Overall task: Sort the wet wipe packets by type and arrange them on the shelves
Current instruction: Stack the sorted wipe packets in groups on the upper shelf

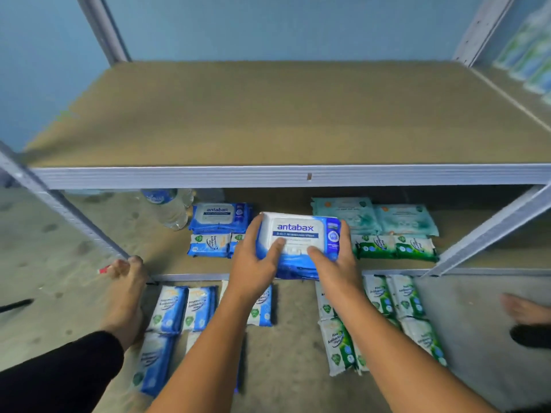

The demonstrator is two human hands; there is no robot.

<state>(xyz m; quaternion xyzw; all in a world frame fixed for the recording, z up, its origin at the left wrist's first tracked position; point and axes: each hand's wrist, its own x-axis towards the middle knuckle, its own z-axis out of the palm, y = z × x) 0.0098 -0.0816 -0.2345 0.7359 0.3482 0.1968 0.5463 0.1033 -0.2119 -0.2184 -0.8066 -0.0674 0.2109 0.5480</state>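
Blue wall (pixel 44 40) behind a grey metal rack, concrete floor (pixel 38 234) below. Upper shelf (pixel 268 114) is a brown board.

Far left, a bare foot (pixel 125 293) sits by the rack's front post.

Lower shelf (pixel 146 248), left to right:
- water bottle (pixel 168 208)
- shelved antabax pack (pixel 220 217) at the back
- small blue packets (pixel 210 245) just in front of it

Left hand (pixel 253 263) grips the left end of the held antabax pack (pixel 298 234), thumb on top, fingers wrapped round the side.

The pack has blue film, a white lid panel, "antabax" in blue letters, a dark blue strip under that and a round seal at the right end. It's over the lower shelf's front edge, mid-rack; can't tell if it touches the board.

Right hand (pixel 334 263) grips the right end the same way.

Further right on that shelf are teal packets (pixel 375 217) at the back and green packets (pixel 393 247) in front.

On the floor, blue floor packets (pixel 170 308) lie left of the arms and green floor packets (pixel 396 296) right.
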